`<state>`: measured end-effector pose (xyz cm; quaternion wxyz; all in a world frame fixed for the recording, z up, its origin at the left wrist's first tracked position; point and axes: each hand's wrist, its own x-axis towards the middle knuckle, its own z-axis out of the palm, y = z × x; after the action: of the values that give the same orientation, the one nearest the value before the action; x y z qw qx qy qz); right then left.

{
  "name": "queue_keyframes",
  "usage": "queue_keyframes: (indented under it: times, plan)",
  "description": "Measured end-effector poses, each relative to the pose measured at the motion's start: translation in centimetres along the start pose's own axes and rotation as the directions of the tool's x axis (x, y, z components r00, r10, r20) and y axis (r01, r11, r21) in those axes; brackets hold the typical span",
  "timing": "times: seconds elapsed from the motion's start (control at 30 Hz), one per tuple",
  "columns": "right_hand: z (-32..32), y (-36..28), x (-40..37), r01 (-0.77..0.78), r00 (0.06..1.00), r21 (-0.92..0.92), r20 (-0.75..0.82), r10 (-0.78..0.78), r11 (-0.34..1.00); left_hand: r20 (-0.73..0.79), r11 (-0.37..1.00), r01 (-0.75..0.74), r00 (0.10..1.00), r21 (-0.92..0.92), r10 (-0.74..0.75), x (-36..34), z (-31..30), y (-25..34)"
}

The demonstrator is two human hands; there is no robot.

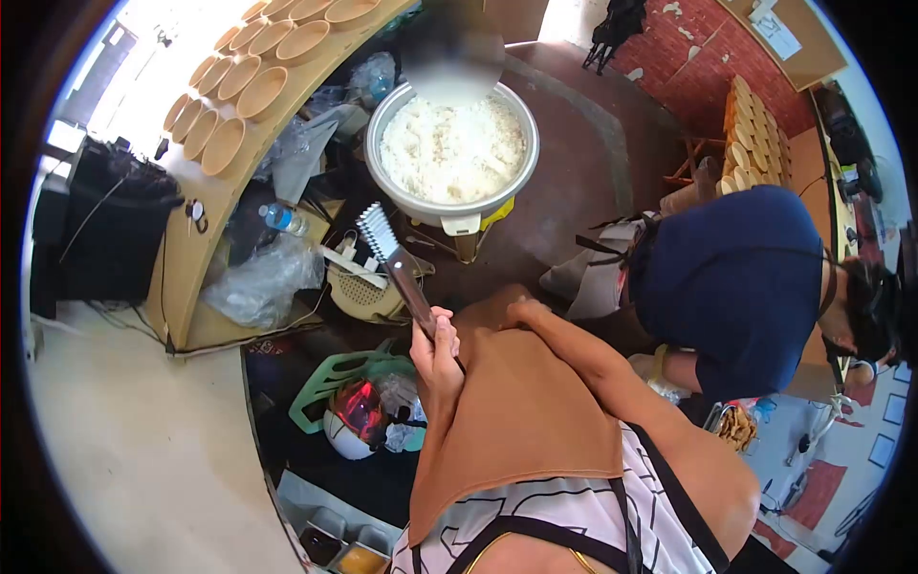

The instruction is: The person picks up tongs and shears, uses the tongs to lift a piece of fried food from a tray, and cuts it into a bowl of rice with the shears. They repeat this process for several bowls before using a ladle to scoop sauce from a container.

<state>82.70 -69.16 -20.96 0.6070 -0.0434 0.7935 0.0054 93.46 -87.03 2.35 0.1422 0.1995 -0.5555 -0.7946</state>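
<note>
From where I stand, the person's left hand (437, 356) is closed round the dark handle of a toothed metal tool (411, 285), just left of the middle of the frame. The tool tilts up toward the upper left, its teeth at the top end, just below and to the left of a big round pot (374, 153) heaped with white, crumbly food (449, 148). (A dark, blurred shape (451, 48) hides the pot's far edge.) The right hand (524, 311) lies near the middle of the frame, by the upper edge of the brown apron (535, 407), fingers bent inward; I can't tell whether it is pinching anything.

That tool looks best handled with the fingers wrapped fully round the handle and the wrist loose, the teeth angled away from the bare right arm. A slack grip could let the toothed end swing and knock the pot's pale rim, so small, steady movements seem wiser than wide ones.

Left of the tool, a white power strip (354, 266) sits close by, and its cords could snag a careless elbow. Farther off, at the upper left, wooden oval dishes (261, 93) stand in rows on a table (330, 72). At the right of the frame another person (732, 287) in a dark blue top bends over, so it pays to keep the teeth turned from that side too.
</note>
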Motion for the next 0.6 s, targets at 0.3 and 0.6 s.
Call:
queue_keyframes:
  times: [0.3,0.6]
  plan:
    - [-15.0,0.2,3.9,-0.108,0.994,-0.019,-0.017,0.107,0.994,-0.143,0.991,0.01,0.99,0.134,0.009,10.1,4.7,0.8]
    - [-28.0,8.6,8.8,0.066,0.989,0.01,0.135,-0.067,0.998,-0.402,0.995,-0.013,0.914,0.098,0.051,16.2,13.2,0.6]
